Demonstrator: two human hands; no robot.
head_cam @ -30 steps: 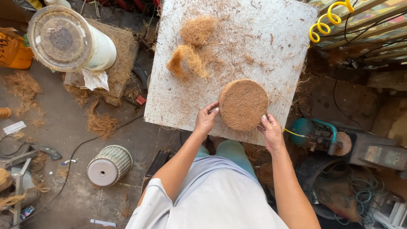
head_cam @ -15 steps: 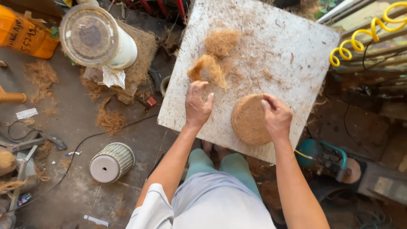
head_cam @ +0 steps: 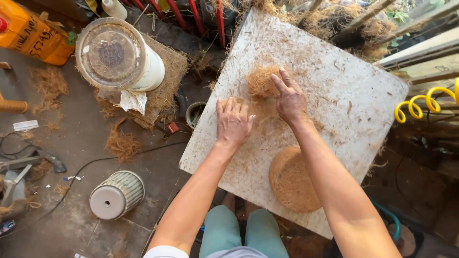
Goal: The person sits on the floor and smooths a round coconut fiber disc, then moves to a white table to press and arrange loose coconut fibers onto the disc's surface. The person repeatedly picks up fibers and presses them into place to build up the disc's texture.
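Observation:
A white worn board lies in front of me as a work surface. Two clumps of loose brown coir fibre sit on its middle. My left hand lies flat, fingers spread, on the nearer clump. My right hand rests on the board with its fingers reaching to the farther clump. A round flat coir disc lies near the board's front edge, partly under my right forearm. Neither hand grips anything.
A white bucket with a clear lid lies on a coir mat at the left. A small ribbed pot lies on the floor. An orange container stands at the far left, a yellow coiled hose at the right. Tools and fibre scraps litter the floor.
Both hands left the round disc near the front edge and moved up the board to the loose fibre clumps. The disc stays where it was.

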